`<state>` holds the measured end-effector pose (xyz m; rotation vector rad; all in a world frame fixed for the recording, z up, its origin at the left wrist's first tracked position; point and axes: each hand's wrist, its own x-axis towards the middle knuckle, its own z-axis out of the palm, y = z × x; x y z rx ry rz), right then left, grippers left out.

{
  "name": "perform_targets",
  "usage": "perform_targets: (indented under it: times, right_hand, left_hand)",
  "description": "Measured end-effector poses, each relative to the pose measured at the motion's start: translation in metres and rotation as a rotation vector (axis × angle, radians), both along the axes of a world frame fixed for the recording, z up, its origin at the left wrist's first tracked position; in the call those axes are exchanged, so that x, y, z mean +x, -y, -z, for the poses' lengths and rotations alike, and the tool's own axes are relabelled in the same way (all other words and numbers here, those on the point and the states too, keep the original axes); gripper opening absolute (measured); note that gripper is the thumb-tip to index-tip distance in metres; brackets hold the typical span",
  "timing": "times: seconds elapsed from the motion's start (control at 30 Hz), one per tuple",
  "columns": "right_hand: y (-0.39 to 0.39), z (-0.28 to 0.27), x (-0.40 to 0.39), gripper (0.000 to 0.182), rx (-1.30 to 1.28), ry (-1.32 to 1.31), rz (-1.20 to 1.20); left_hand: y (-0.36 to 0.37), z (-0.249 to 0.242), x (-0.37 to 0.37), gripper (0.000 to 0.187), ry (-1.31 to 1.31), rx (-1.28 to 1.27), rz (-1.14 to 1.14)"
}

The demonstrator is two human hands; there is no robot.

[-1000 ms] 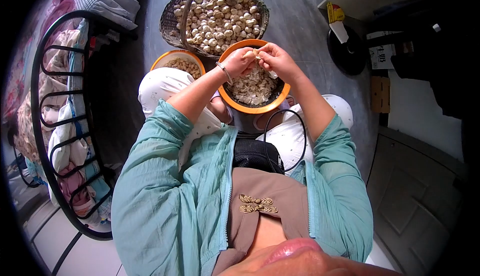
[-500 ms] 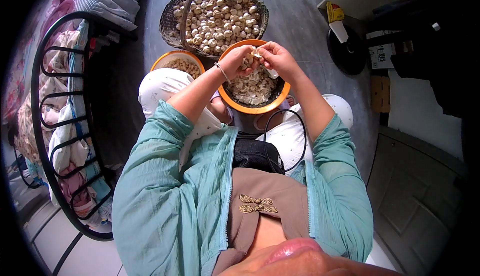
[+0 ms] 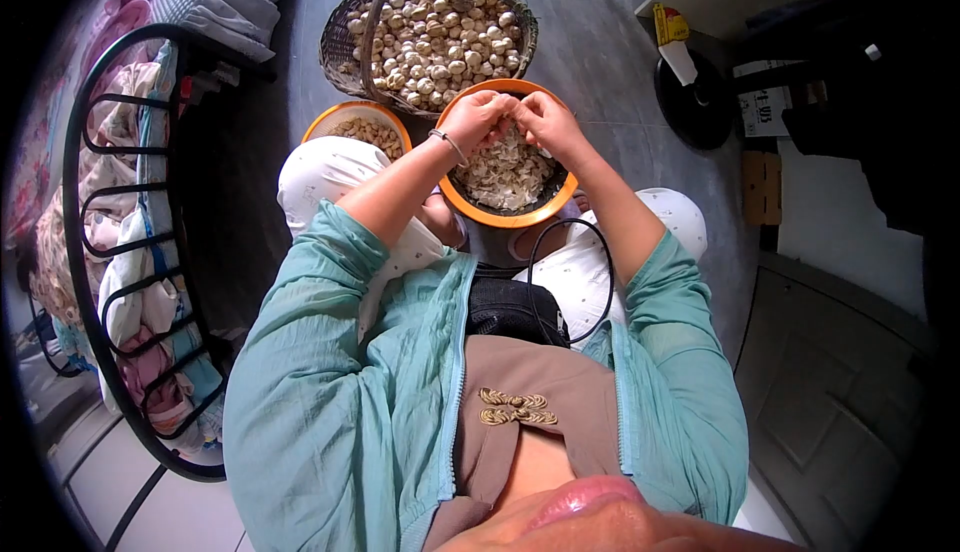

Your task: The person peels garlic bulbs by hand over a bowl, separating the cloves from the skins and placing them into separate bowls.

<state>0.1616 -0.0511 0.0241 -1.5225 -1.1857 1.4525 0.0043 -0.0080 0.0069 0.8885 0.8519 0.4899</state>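
Note:
Above an orange-rimmed basin [image 3: 508, 220] of papery garlic skins [image 3: 505, 174], my left hand [image 3: 480, 120] and my right hand [image 3: 548, 124] meet with their fingertips together. Both hands have closed fingers, and whatever they pinch is too small and covered to make out. Beyond the basin stands a wicker basket [image 3: 330, 44] full of whole garlic bulbs [image 3: 440, 37]. A smaller orange-rimmed bowl [image 3: 318, 122] holds loose cloves [image 3: 370, 134], left of the basin and beside my knee.
A black metal bed frame [image 3: 75, 192] with clothes and cloth behind its bars is on the left. At the right are a round black base [image 3: 695, 102], a yellow packet [image 3: 670, 24] and a cardboard box [image 3: 762, 188]. A black cable loops over my lap.
My hands have drawn closer together over the basin, with the fingers more closed. The pale piece of garlic or skin seen between them before is now hidden.

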Motion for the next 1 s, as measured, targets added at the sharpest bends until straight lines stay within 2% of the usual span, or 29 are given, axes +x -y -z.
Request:
perform_targets:
  times: [0.03, 0.07, 0.23, 0.47, 0.57, 0.63, 0.83, 0.93, 1.0]
  right_hand:
    - [0.001, 0.002, -0.001, 0.03, 0.043, 0.204, -0.043]
    - [0.002, 0.003, -0.001, 0.03, 0.042, 0.204, -0.043]
    - [0.002, 0.006, 0.001, 0.024, 0.024, -0.046, -0.064]
    - [0.0, 0.004, 0.004, 0.013, 0.026, -0.052, -0.054]
    - [-0.003, 0.009, 0.008, 0.01, 0.053, -0.03, -0.089]
    - [-0.001, 0.0, 0.009, 0.006, -0.005, -0.106, -0.063]
    - [-0.001, -0.016, 0.007, 0.011, 0.066, -0.082, -0.065]
    - [0.0, -0.018, 0.008, 0.015, 0.021, -0.154, -0.033]
    - [0.0, -0.019, 0.011, 0.019, 0.027, -0.085, -0.048]
  left_hand:
    - [0.001, 0.001, 0.0, 0.022, -0.044, 0.039, -0.004]
    - [0.001, 0.001, 0.001, 0.022, -0.044, 0.039, -0.004]
    - [0.002, -0.004, 0.0, 0.023, -0.077, 0.088, -0.05]
    - [0.001, -0.005, -0.001, 0.021, -0.071, 0.028, -0.036]
    - [0.002, -0.008, -0.002, 0.02, -0.003, -0.07, -0.028]
    - [0.001, -0.01, -0.002, 0.021, 0.068, -0.127, -0.017]
    - [-0.001, -0.01, -0.008, 0.025, 0.273, -0.165, 0.093]
    - [-0.003, -0.009, -0.008, 0.028, 0.286, -0.231, 0.051]
    - [-0.005, -0.008, -0.009, 0.031, 0.316, -0.243, 0.068]
